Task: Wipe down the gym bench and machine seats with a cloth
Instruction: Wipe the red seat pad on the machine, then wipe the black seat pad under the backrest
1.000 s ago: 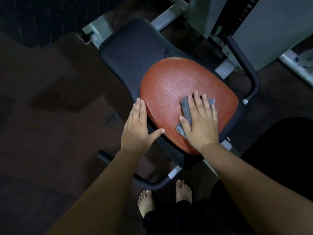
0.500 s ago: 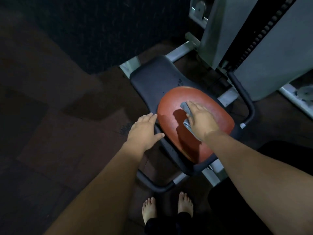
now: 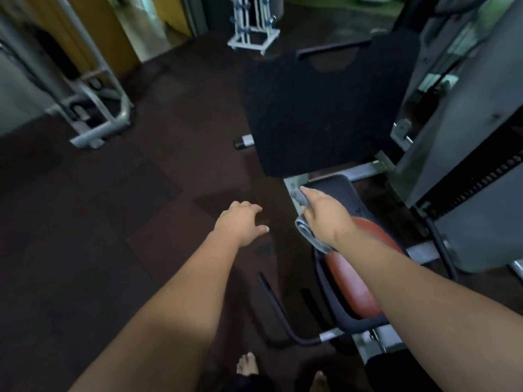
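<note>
The machine's red seat pad [image 3: 353,281] on its black base sits at the lower right, partly hidden under my right forearm. My right hand [image 3: 325,219] grips the grey cloth [image 3: 307,236], lifted above the seat's far left edge; the cloth hangs out below the palm. A large black back pad [image 3: 319,114] stands upright just beyond the seat. My left hand [image 3: 240,222] hovers over the dark floor left of the seat, fingers apart, holding nothing.
A grey weight-stack housing [image 3: 467,154] rises at the right. A curved black handle bar [image 3: 280,315] juts out at the seat's near left. Another grey machine frame [image 3: 93,108] stands far left, a white rack [image 3: 253,26] at the back. My bare feet [image 3: 247,363] are below.
My view has lifted from the seat toward the back pad. My right hand took the cloth off the red pad and moved forward; my left hand left the seat's edge.
</note>
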